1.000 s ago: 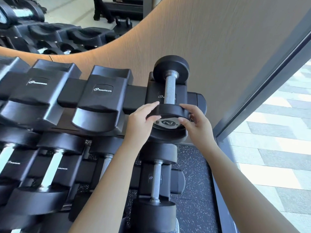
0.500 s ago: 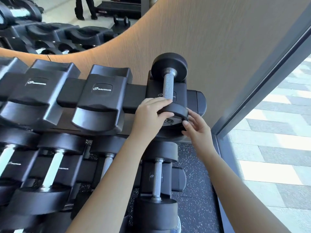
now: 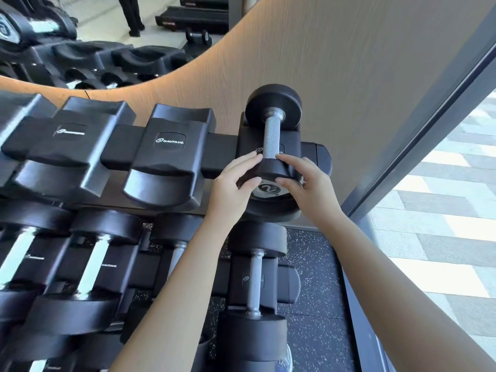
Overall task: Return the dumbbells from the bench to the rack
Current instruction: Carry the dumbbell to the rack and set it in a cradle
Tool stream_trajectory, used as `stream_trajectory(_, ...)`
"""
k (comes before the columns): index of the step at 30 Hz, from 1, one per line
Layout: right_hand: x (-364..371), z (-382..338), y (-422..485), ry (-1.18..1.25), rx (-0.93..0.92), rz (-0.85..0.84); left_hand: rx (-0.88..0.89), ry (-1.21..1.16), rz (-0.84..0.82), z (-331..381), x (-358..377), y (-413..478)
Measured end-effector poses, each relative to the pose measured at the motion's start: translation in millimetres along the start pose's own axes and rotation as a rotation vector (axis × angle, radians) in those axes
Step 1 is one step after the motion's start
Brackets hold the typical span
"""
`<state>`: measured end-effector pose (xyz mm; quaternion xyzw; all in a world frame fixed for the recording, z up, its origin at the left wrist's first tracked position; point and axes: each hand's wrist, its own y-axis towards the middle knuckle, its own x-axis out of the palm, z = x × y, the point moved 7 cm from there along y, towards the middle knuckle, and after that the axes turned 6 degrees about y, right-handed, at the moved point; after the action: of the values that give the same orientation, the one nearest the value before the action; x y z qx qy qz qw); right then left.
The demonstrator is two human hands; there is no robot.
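Observation:
A small black dumbbell (image 3: 271, 135) with a knurled steel handle lies in the rightmost cradle on the top tier of the black rack (image 3: 171, 146). Its far head rests against the wooden wall; its near head shows a round label. My left hand (image 3: 232, 183) grips the left side of the near head. My right hand (image 3: 308, 183) grips the right side of the same head, fingers curled over its top. The two empty cradles to the left on the top tier hold nothing.
The lower tier holds several larger dumbbells (image 3: 253, 285). A curved mirror (image 3: 107, 36) above the rack reflects more dumbbells, a treadmill and a person's legs. A dark window frame (image 3: 418, 135) and tiled floor (image 3: 442, 210) lie to the right. Speckled rubber flooring (image 3: 316, 291) is below.
My right hand has shifted from below the near head to its right side, fingers over the top. My left hand slid slightly down its left side. The dumbbell stays in the cradle.

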<state>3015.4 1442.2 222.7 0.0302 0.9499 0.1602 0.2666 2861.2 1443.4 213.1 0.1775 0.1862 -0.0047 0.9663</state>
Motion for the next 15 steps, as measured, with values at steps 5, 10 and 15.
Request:
stream_trajectory(5,-2.5,3.0,-2.0,0.025,0.036,0.010,-0.099,-0.009,0.021,-18.0,0.0,1.8)
stream_trajectory(10,-0.8,11.2,-7.7,0.097,0.059,0.035,-0.076,0.063,-0.001,-14.6,1.4,6.7)
stream_trajectory(15,7.6,22.7,-16.3,0.217,0.132,0.114,0.041,0.270,-0.051,1.4,-1.2,16.1)
